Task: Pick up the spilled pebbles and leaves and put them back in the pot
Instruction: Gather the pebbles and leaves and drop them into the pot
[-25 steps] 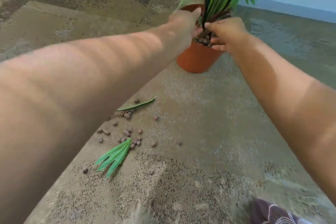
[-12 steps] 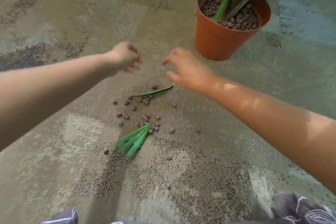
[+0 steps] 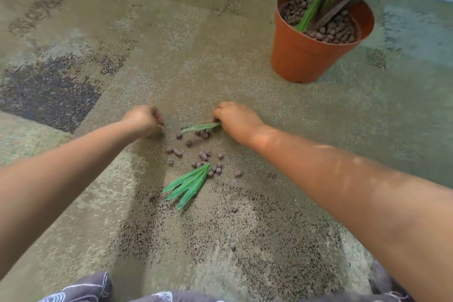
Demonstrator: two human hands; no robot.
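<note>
Both hands have dropped from mid-air to the carpet (image 3: 171, 61) since half a second ago. The right hand (image 3: 236, 119) pinches the end of one slim leaf (image 3: 199, 127); the left hand (image 3: 144, 119) is curled at nine o'clock of the spill, and whether it grips anything cannot be told. Roughly two dozen loose pebbles (image 3: 202, 154) lie between the arms. One second leaf piece, a three-bladed cluster (image 3: 187, 182), lies at six o'clock of them. One orange pot (image 3: 301, 56) stands at one o'clock, pebble-filled.
</note>
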